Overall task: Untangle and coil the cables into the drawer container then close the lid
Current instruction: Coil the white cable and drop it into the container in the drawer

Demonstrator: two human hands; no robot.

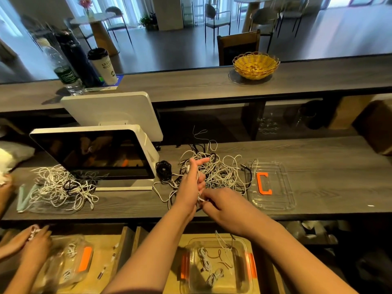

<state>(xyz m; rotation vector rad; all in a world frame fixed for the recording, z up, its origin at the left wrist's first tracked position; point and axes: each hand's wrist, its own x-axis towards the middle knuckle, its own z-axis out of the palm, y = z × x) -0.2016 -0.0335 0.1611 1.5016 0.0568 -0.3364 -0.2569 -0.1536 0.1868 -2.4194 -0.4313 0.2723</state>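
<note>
Left hand (192, 183) grips a limp white cable (198, 179), right hand (220, 203) pinches its tail; light, floppy stuff, best held near the plug

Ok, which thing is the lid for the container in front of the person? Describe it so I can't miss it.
Start at the long grey counter and go right of the big cable tangle. The lid lies flat there, clear plastic with rounded corners. Its orange C-shaped handle in the middle sets it apart from the cables beside it.
</note>
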